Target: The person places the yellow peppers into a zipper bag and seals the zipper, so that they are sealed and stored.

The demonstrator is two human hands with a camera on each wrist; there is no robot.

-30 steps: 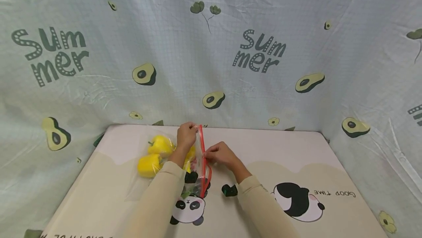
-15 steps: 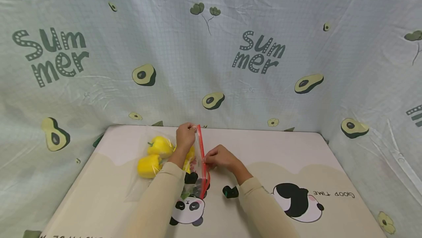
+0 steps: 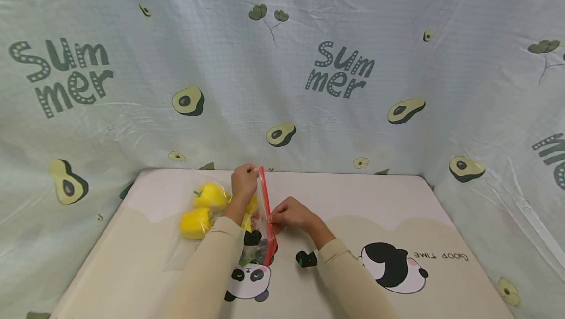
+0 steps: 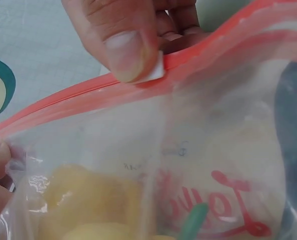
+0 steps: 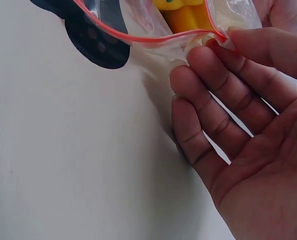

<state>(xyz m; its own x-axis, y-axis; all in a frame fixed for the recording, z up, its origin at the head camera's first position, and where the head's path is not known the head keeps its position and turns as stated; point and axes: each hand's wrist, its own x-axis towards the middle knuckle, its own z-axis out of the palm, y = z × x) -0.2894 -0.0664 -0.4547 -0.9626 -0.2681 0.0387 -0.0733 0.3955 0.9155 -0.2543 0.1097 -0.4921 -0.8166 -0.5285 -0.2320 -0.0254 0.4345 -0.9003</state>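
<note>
A clear zip bag (image 3: 178,254) with a red zip strip (image 3: 264,189) lies on its side on the table, its mouth toward the right. Inside are yellow bell peppers (image 3: 211,197), partly hidden by the left forearm. My left hand (image 3: 244,182) pinches the far corner of the bag at the strip's end. Partway along the strip, my right hand (image 3: 292,213) pinches the small whitish slider (image 4: 156,73) between thumb and forefinger; its other fingers (image 5: 191,77) lie loosely bent below. Beyond the slider the strip looks pressed together; on the near side its two red edges (image 5: 138,38) stand apart.
The table (image 3: 353,196) has a pale cover with panda prints (image 3: 249,279) and lettering. A small black-and-green object or print (image 3: 306,259) shows beside the right sleeve. A hanging curtain (image 3: 220,64) with avocado prints closes off the back and sides.
My right hand has slid a little toward me along the red strip, and the gap at the near end has narrowed. The left hand keeps its hold on the far corner.
</note>
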